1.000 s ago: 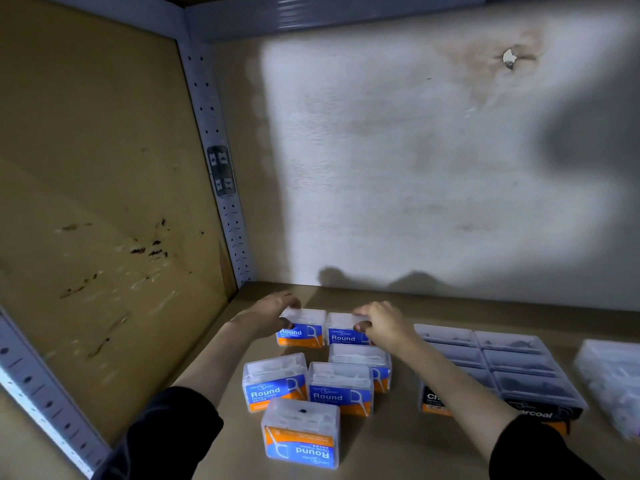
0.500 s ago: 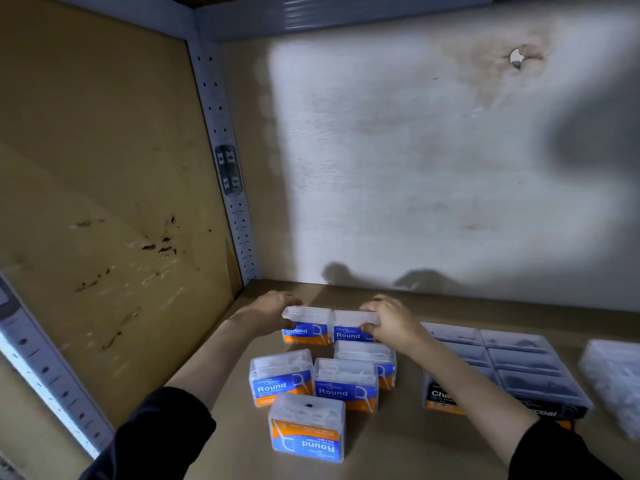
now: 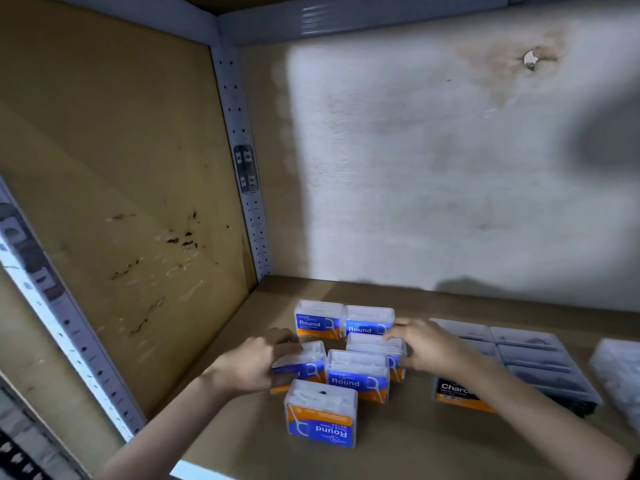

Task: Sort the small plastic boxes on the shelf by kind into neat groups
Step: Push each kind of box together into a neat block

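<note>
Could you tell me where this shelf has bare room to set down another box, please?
Bare board lies at the front, between the upside-down Round box and the Charcoal boxes. Another free strip runs along the back wall behind the rear Round boxes. The crowded spot is where the left hand and right hand grip the middle Round boxes.

Both hands let go of the back two Round boxes (image 3: 317,320) at centre frame and drew lower in the frame. The left hand (image 3: 252,365) gripped the middle-left box (image 3: 304,362); the right hand (image 3: 426,348) gripped the middle-right box (image 3: 375,344).
</note>
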A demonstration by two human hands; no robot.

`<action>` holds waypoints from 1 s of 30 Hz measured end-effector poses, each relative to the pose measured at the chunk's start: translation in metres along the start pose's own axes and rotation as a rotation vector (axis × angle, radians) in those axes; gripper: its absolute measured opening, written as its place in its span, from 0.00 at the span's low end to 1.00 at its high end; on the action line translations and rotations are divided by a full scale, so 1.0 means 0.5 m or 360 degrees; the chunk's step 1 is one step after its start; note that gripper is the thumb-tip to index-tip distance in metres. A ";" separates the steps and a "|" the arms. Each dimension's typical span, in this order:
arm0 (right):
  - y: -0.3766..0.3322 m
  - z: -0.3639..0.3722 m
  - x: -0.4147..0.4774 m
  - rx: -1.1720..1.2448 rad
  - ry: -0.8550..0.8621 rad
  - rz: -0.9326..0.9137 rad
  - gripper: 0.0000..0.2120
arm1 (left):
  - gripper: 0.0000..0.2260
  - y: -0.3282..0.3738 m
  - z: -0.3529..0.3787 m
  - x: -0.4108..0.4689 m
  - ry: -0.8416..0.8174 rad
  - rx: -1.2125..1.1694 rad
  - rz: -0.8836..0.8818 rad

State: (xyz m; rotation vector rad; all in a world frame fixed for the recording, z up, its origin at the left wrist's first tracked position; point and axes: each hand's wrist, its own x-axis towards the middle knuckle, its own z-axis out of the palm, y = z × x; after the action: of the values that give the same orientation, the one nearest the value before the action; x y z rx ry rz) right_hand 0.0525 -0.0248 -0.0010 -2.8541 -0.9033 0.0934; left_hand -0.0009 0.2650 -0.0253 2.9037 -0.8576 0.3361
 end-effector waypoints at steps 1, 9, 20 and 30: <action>-0.003 0.006 -0.003 0.0003 0.0029 0.0019 0.20 | 0.19 -0.002 0.009 -0.006 0.0054 0.0061 0.0025; -0.013 0.030 0.007 -0.0062 0.0118 0.0073 0.17 | 0.16 0.002 0.037 0.029 0.0262 0.0199 -0.0075; -0.022 0.027 0.027 0.0047 0.0160 0.0136 0.17 | 0.14 0.025 0.031 0.078 -0.0006 0.0073 -0.0195; -0.029 0.024 0.032 0.0079 0.0164 0.0164 0.18 | 0.14 0.019 0.036 0.099 0.0135 0.0104 -0.0158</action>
State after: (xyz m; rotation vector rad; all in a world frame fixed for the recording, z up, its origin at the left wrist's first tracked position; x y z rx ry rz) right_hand 0.0562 -0.0024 -0.0106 -2.8292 -0.7240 -0.0198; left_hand 0.0375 0.2283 -0.0310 2.9538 -0.7005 0.4829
